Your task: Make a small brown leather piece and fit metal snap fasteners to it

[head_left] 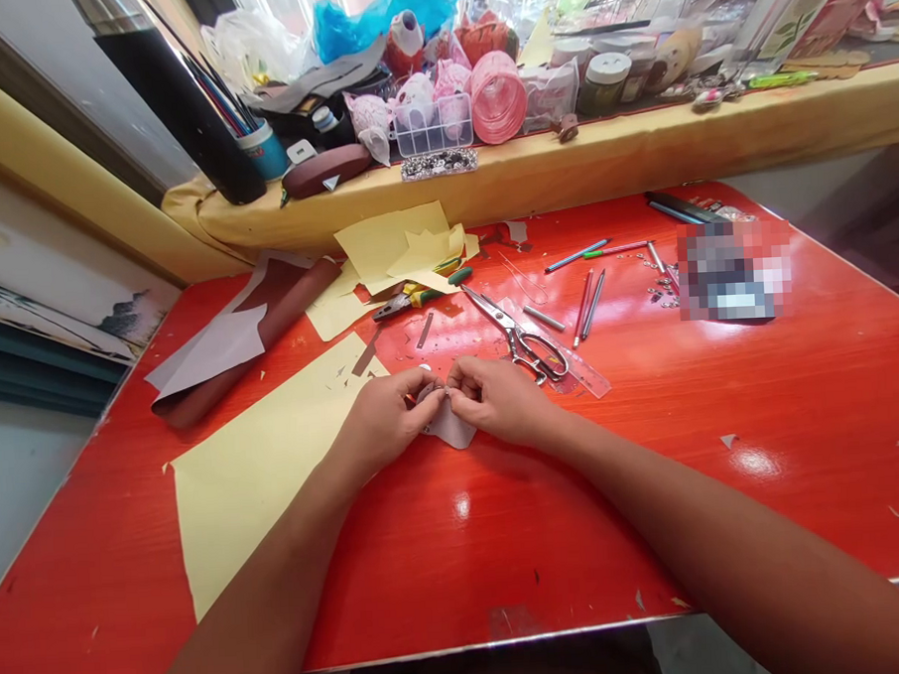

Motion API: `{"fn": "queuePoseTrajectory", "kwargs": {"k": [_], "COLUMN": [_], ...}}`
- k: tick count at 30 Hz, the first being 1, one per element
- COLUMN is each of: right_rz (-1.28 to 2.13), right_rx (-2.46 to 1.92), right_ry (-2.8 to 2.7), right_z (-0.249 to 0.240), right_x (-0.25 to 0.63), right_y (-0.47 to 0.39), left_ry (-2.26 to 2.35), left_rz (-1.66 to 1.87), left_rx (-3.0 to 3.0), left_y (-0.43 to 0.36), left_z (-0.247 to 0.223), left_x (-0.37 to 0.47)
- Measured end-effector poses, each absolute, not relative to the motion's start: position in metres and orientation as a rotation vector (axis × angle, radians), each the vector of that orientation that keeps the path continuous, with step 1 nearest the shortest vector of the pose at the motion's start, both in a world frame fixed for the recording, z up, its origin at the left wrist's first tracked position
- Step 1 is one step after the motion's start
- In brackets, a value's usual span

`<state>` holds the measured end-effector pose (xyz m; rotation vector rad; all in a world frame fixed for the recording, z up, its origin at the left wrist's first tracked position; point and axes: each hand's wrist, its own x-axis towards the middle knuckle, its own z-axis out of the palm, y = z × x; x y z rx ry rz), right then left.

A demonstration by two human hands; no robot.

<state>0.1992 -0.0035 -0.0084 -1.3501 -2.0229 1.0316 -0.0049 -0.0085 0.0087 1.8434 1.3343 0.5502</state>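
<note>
Piece (pixel 456 434), pale grey and sheet-like, located at the near centre of the red table (pixel 459 565), between the two hands; whether it rests on the surface or is lifted slightly: cannot tell. Left hand (pixel 387 411): thumb and forefinger pinched on its upper part. Right hand (pixel 497 395): thumb and forefinger likewise pinching it, fingertips of both hands nearly meeting. Orientation: exposed lower end has a blunt corner pointing toward the person and slightly right; fingers hide the far end, so long axis cannot be fixed. Surroundings: scissors (pixel 505 322) just beyond the right hand, blades directed away and left, lying across a clear ruler (pixel 591 375); large yellow sheet (pixel 262 484) left, slanting away to the right.
</note>
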Motion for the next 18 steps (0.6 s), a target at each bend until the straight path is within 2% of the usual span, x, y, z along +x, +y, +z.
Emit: {"fn": "queuePoseTrajectory", "kwargs": {"k": [18], "right_rz": [0.915], "right_rx": [-1.389], "right_ry": [-2.140], "right_z": [-0.0067], "right_x": [0.1978], "right_y": [-0.0067], "left_ry": [1.359], "left_rz": [0.441], "left_rx": [2.231], "left_y": [-0.0048], "left_z": [0.0104], "left_x": [-0.0076]}}
